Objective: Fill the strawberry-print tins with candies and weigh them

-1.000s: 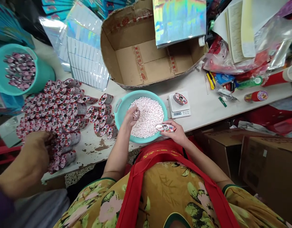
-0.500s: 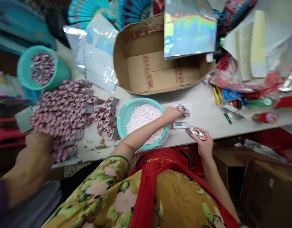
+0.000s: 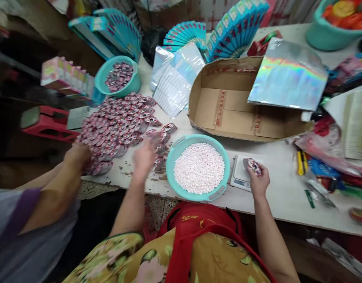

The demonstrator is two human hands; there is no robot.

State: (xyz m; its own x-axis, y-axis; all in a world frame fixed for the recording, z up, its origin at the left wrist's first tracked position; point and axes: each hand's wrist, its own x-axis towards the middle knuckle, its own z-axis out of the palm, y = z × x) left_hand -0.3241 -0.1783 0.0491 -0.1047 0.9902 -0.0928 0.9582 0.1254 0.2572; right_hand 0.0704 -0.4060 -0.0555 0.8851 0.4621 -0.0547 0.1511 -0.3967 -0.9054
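Observation:
My right hand [image 3: 259,179] is closed on a small red-and-pink oval tin [image 3: 253,165] and holds it on the little white scale [image 3: 239,175]. My left hand [image 3: 144,157] is smeared by motion. It hovers over the loose tins [image 3: 163,149] just left of the teal basin [image 3: 169,167], which is full of white tablets [image 3: 198,167]. A pinkish blur sits at its fingertips; I cannot tell if it is held. Both hands flank the basin at the table's near edge.
Another person's hand [image 3: 77,155] rests on a big heap of the same tins [image 3: 119,125]. Behind stand a teal tub of tins [image 3: 119,76], an open cardboard box [image 3: 225,112], a holographic bag [image 3: 287,74], stacked pouches [image 3: 175,82] and clutter [image 3: 331,157] at the right.
My left hand has left the scale and swung left across the basin to the loose tins. My right hand has brought its tin onto the scale. The view has shifted up and left.

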